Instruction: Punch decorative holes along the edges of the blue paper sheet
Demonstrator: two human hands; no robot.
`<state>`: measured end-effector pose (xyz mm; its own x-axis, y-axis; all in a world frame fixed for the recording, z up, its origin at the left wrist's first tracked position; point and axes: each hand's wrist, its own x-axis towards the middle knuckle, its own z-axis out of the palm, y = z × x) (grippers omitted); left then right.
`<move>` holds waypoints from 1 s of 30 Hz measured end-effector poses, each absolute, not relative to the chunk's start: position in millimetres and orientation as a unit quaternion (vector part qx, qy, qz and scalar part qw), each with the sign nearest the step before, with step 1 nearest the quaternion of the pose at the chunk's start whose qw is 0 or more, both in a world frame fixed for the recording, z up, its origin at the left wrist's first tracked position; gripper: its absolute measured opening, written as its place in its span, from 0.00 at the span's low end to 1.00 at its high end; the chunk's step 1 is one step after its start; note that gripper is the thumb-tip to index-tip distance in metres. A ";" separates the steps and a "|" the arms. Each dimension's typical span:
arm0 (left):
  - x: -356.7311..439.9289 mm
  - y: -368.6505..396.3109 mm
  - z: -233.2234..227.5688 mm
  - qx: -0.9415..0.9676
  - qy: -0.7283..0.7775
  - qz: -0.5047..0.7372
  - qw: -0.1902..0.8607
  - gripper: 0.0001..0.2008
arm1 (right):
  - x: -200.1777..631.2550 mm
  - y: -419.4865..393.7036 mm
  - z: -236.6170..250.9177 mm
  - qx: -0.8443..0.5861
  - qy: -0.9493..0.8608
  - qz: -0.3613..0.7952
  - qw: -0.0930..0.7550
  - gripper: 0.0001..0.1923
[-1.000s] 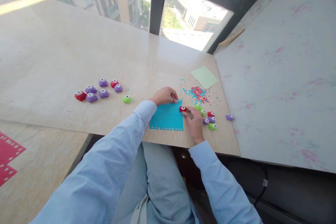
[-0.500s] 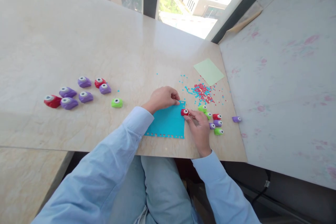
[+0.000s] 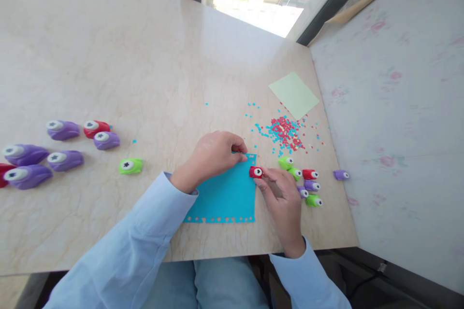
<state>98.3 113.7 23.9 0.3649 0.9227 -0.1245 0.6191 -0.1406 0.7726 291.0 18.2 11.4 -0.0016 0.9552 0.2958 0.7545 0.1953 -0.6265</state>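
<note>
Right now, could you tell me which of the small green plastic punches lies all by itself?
The green punch with the star mark, alone left of the blue paper sheet; the other green ones sit clustered beside the right hand.

Sheet (image 3: 224, 193) on table (image 3: 145, 67); punch (image 3: 255, 172) at its right edge.

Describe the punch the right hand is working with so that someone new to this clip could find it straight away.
Start at the blue paper sheet near the table's front edge, pinned at its top by the left hand. On the sheet's right edge sits a small red punch, pinched by the right hand. Unlike the other small punches loose to its right, it alone straddles the paper.
</note>
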 end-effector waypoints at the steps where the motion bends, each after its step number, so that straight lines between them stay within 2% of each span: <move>1: 98.6 113.3 23.7 0.729 0.529 0.198 0.387 0.05 | 290.8 18.3 11.6 -0.617 -0.694 0.143 0.344 0.08; 18: 97.8 111.3 22.2 0.728 0.526 0.215 0.384 0.06 | 291.1 16.6 12.2 -0.615 -0.701 0.135 0.336 0.08; 30: 97.1 108.6 19.5 0.722 0.528 0.232 0.382 0.11 | 290.9 17.1 12.0 -0.609 -0.706 0.131 0.337 0.10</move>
<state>97.1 108.6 19.5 0.3340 0.9401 -0.0679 0.5851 -0.1503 0.7969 290.9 17.1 12.0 -0.0300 0.9482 0.3163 0.7720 0.2230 -0.5952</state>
